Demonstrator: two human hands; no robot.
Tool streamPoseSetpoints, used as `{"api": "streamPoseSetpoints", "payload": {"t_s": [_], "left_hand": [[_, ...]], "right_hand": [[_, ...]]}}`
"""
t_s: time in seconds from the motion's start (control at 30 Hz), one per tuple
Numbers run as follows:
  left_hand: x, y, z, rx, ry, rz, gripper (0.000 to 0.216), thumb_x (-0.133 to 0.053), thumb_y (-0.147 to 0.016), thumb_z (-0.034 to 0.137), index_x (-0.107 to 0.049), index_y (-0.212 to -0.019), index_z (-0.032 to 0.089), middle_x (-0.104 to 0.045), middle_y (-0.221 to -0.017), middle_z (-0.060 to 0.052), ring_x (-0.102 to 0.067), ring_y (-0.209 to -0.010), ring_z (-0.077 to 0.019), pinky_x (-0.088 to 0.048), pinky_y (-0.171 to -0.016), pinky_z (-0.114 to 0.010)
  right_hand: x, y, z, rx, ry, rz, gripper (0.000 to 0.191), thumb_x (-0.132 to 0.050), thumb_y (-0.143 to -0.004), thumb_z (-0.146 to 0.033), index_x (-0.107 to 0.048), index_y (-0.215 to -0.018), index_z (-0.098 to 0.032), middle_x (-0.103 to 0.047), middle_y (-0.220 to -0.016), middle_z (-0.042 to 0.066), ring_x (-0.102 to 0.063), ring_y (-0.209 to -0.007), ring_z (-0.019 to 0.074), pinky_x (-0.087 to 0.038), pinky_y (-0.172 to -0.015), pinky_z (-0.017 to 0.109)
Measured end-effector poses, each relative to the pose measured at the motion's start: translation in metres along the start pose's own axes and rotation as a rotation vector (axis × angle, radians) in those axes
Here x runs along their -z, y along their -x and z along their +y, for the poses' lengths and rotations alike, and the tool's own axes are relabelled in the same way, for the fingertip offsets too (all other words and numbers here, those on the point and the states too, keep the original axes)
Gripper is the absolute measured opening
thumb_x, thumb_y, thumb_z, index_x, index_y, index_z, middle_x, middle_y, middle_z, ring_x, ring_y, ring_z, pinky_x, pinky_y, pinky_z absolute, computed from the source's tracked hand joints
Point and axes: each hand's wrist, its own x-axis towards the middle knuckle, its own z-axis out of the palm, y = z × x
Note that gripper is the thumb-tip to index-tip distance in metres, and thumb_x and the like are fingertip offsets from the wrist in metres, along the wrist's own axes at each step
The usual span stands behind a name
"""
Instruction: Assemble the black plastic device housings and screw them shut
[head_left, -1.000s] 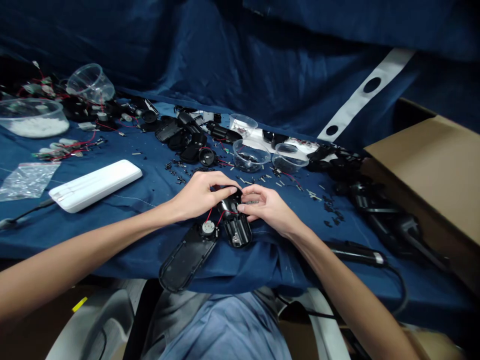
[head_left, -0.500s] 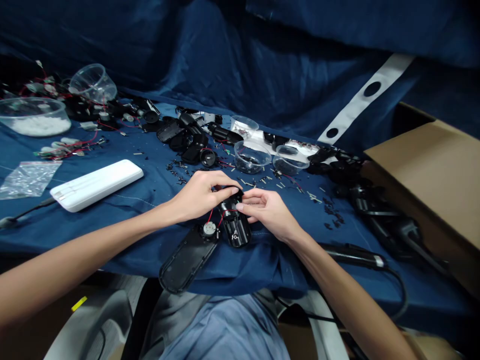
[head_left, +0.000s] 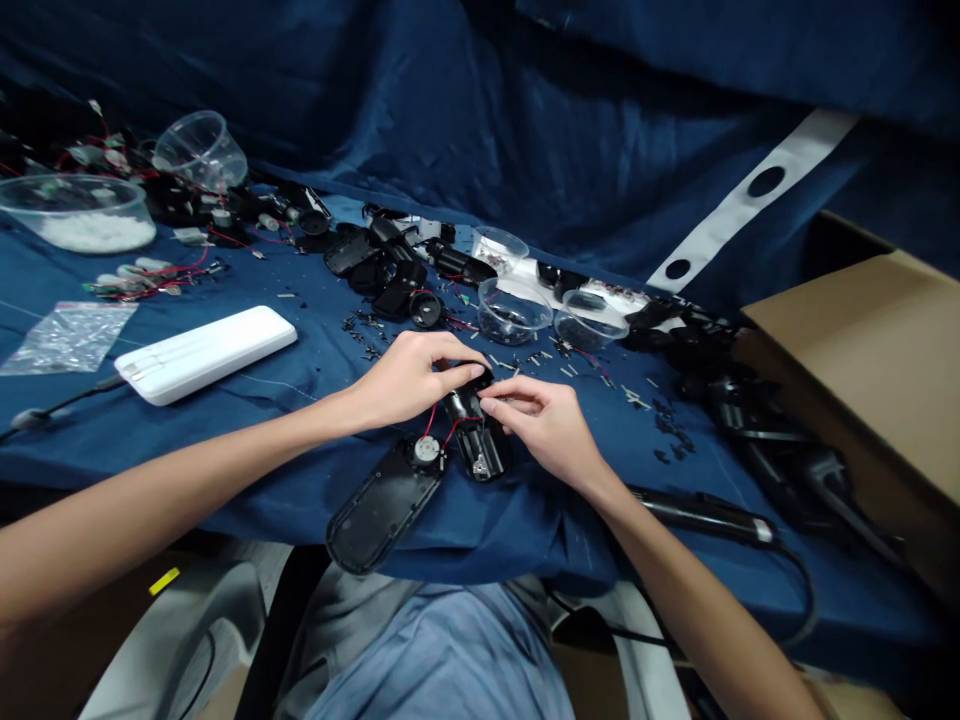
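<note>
My left hand is closed on the far end of a black plastic housing, thumb and fingers pinching its top. At the housing's right side, my right hand has thumb and forefinger pinched together near the upper part; whatever is between those fingertips is too small to make out. Red wires run from the housing to a small round motor. That motor sits at the top of a long black cover, which lies at the table's front edge, left of the housing.
A white power bank with a cable lies left. Clear plastic tubs, black housing parts and scattered small bits spread behind my hands. To the right lie a black corded tool and a cardboard box. A tub of white pieces stands far left.
The view has shifted slightly, moving everything a little right and up. My right thumb and forefinger have come closer together at the housing; my left hand keeps its hold.
</note>
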Motion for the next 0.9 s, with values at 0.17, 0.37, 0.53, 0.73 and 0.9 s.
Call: {"api": "streamPoseSetpoints", "payload": {"t_s": [0.17, 0.37, 0.53, 0.73, 0.9], "left_hand": [[-0.001, 0.0, -0.001, -0.033, 0.001, -0.02, 0.023, -0.065, -0.098, 0.026, -0.085, -0.108, 0.02, -0.083, -0.11, -0.005, -0.076, -0.099, -0.0199, -0.053, -0.09, -0.03], [-0.003, 0.002, -0.004, -0.046, -0.045, 0.004, 0.02, -0.067, -0.097, 0.025, -0.086, -0.104, 0.021, -0.083, -0.104, -0.005, -0.076, -0.094, -0.0194, -0.052, -0.084, -0.03], [-0.004, 0.005, 0.0, -0.063, -0.047, 0.041, 0.023, -0.065, -0.099, 0.029, -0.086, -0.1, 0.02, -0.082, -0.1, -0.006, -0.075, -0.09, -0.0193, -0.051, -0.08, -0.03], [-0.006, 0.007, 0.002, 0.156, 0.127, 0.038, 0.037, -0.071, -0.095, 0.048, -0.08, -0.116, 0.02, -0.081, -0.113, -0.007, -0.073, -0.101, -0.0233, -0.053, -0.089, -0.032], [-0.013, 0.009, -0.006, 0.406, 0.416, -0.141, 0.053, -0.089, -0.074, 0.049, -0.076, -0.114, 0.016, -0.08, -0.106, -0.007, -0.072, -0.095, -0.0252, -0.055, -0.084, -0.034]], "right_hand": [[0.002, -0.002, -0.005, -0.152, -0.091, 0.013, 0.038, -0.089, -0.071, -0.05, -0.084, -0.09, -0.017, -0.081, -0.087, 0.007, -0.075, -0.075, 0.0202, -0.061, -0.057, 0.027], [-0.003, -0.001, 0.002, -0.137, -0.031, 0.024, 0.037, -0.087, -0.074, -0.047, -0.079, -0.089, -0.015, -0.078, -0.079, 0.007, -0.069, -0.065, 0.0156, -0.057, -0.058, 0.026], [-0.007, -0.001, 0.01, -0.084, -0.045, -0.047, 0.051, -0.083, -0.081, -0.044, -0.062, -0.122, -0.021, -0.073, -0.087, 0.0, -0.068, -0.066, 0.0134, -0.052, -0.056, 0.023], [-0.015, -0.002, 0.013, 0.016, 0.087, -0.027, 0.03, -0.066, -0.095, -0.047, -0.066, -0.105, -0.018, -0.067, -0.074, 0.001, -0.069, -0.07, 0.0155, -0.056, -0.063, 0.026], [-0.014, -0.005, 0.008, -0.011, 0.098, -0.034, 0.037, -0.053, -0.102, -0.051, -0.065, -0.118, -0.021, -0.078, -0.103, 0.009, -0.077, -0.082, 0.0198, -0.066, -0.064, 0.031]]}}
